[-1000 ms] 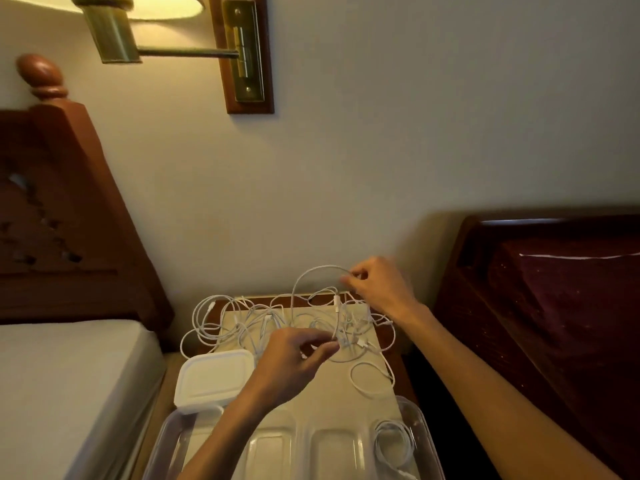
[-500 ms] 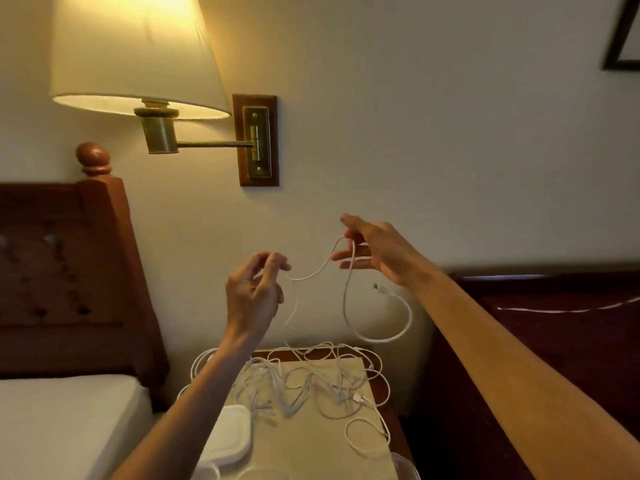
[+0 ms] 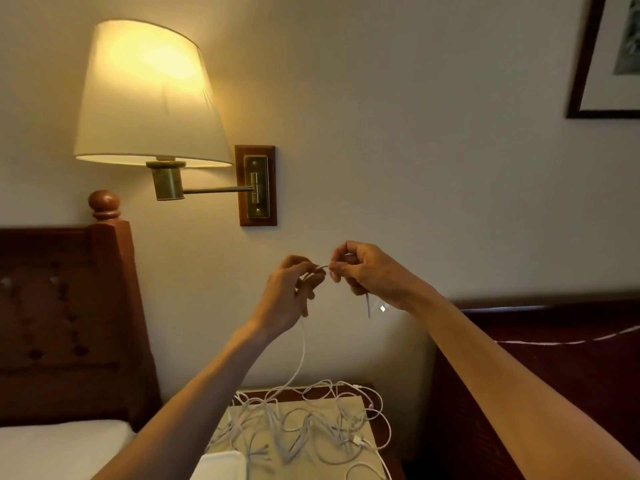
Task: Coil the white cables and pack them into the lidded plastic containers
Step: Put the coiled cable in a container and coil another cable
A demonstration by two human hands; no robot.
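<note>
Both hands are raised in front of the wall, close together. My left hand (image 3: pixel 292 292) and my right hand (image 3: pixel 369 273) each pinch the same white cable (image 3: pixel 302 355), a short stretch of it spanning between their fingertips. One end with a plug hangs below my right hand; the long part drops from my left hand down to a tangled pile of white cables (image 3: pixel 311 424) on the nightstand (image 3: pixel 377 424). A white container lid (image 3: pixel 221 465) shows at the bottom edge. The containers themselves are out of view.
A lit wall lamp (image 3: pixel 149 95) on a brass arm hangs above left. A wooden headboard (image 3: pixel 65 320) and white bed stand to the left, a dark red bed (image 3: pixel 554 375) to the right. A framed picture (image 3: pixel 613 57) hangs at upper right.
The hands rose from the nightstand with one cable, lifting it out of the pile. They then came close together, and the loop that hung between them is gone. The view tilted upward.
</note>
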